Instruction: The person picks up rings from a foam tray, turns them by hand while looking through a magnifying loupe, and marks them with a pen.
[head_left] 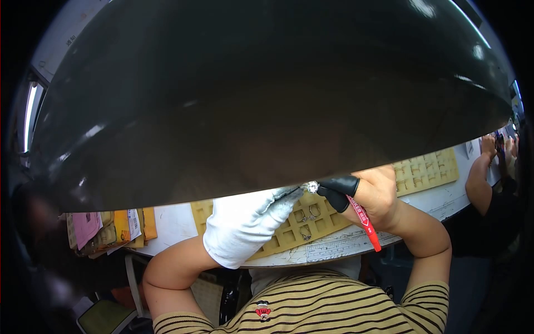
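My left hand wears a white glove, its fingers closed around a silvery ring with a sparkling stone. Black covers sheathe the thumb and finger of my right hand, which are pinched together beside the stone. A red marker is held in that same hand, slanting down toward the table edge. The marker's upper end is hidden by the fingers. Beneath both hands lies a yellowish slotted tray, with several rings in its compartments.
A large dark, glossy curved surface covers the upper view. Another slotted tray holding rings lies at right. Papers and envelopes are stacked at left. A ruler scale runs along the table edge. Another person's arm is at far right.
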Action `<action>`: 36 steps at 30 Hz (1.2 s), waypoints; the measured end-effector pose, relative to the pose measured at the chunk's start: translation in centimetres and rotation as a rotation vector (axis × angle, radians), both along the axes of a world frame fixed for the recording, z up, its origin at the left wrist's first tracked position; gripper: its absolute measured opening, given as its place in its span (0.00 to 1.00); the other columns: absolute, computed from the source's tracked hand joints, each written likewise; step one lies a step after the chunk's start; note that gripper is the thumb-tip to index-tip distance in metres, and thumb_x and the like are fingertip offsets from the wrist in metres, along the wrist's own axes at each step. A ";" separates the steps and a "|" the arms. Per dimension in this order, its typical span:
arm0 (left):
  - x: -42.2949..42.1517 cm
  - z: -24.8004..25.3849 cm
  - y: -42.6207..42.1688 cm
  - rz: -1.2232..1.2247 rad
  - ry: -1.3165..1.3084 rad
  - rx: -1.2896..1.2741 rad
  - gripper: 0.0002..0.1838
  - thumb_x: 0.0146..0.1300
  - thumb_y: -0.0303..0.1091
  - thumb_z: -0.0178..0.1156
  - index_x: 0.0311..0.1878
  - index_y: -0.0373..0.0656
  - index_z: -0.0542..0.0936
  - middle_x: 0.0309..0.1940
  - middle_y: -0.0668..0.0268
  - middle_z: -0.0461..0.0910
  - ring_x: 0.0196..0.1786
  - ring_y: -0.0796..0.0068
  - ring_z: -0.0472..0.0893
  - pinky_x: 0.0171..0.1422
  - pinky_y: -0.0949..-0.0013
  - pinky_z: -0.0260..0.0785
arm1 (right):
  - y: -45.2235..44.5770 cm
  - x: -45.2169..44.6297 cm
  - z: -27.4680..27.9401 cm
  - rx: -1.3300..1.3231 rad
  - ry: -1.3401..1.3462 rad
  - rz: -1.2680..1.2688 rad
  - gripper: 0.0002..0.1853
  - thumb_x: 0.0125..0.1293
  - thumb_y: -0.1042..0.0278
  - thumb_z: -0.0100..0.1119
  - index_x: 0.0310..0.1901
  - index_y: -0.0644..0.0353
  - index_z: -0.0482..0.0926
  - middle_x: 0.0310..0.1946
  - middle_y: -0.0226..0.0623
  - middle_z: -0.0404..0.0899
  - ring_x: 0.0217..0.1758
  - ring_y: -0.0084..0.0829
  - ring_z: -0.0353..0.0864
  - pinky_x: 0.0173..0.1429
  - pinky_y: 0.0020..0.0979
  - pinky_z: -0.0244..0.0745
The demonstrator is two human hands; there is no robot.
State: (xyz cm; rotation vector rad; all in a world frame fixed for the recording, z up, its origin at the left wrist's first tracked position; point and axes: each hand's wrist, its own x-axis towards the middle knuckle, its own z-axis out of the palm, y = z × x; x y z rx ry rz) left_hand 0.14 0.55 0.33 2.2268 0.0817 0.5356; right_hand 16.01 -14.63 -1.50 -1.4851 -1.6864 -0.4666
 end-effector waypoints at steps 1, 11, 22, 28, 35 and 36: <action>0.0 0.0 0.0 -0.007 0.006 0.004 0.09 0.60 0.26 0.64 0.44 0.38 0.80 0.32 0.59 0.82 0.33 0.66 0.82 0.39 0.69 0.74 | 0.0 0.0 0.0 -0.004 0.003 -0.001 0.12 0.40 0.75 0.70 0.30 0.62 0.81 0.17 0.31 0.67 0.15 0.28 0.67 0.19 0.30 0.57; 0.2 0.1 0.2 -0.017 -0.024 0.077 0.09 0.59 0.26 0.64 0.44 0.38 0.80 0.31 0.58 0.82 0.32 0.63 0.83 0.38 0.67 0.74 | -0.2 0.2 -0.2 -0.034 -0.012 0.014 0.13 0.36 0.75 0.69 0.27 0.61 0.78 0.20 0.33 0.68 0.16 0.31 0.68 0.19 0.31 0.58; 0.6 0.0 0.6 -0.006 -0.070 0.305 0.09 0.55 0.30 0.65 0.39 0.41 0.82 0.32 0.60 0.83 0.31 0.62 0.83 0.35 0.66 0.77 | -0.4 0.0 0.2 -0.142 -0.003 -0.018 0.17 0.28 0.75 0.66 0.27 0.62 0.76 0.22 0.35 0.70 0.19 0.35 0.70 0.23 0.33 0.63; 0.5 0.1 0.6 -0.018 -0.119 0.322 0.09 0.53 0.26 0.65 0.39 0.39 0.80 0.29 0.59 0.82 0.31 0.60 0.82 0.35 0.65 0.74 | -0.1 -0.3 0.6 -0.115 0.039 -0.047 0.18 0.34 0.73 0.70 0.33 0.63 0.81 0.22 0.33 0.71 0.19 0.33 0.71 0.23 0.32 0.64; 0.3 -0.1 0.7 -0.032 -0.126 0.368 0.10 0.53 0.25 0.65 0.40 0.39 0.80 0.30 0.59 0.82 0.32 0.57 0.82 0.37 0.64 0.75 | -0.4 0.0 0.6 -0.090 -0.017 -0.035 0.16 0.43 0.68 0.74 0.36 0.61 0.83 0.20 0.31 0.70 0.18 0.30 0.70 0.22 0.30 0.62; 0.3 -0.1 0.7 -0.029 -0.079 0.317 0.11 0.54 0.26 0.65 0.42 0.39 0.80 0.31 0.59 0.82 0.33 0.58 0.83 0.38 0.64 0.75 | -0.5 0.1 0.5 -0.117 -0.014 -0.026 0.17 0.44 0.67 0.74 0.37 0.61 0.83 0.20 0.31 0.70 0.17 0.29 0.70 0.21 0.31 0.62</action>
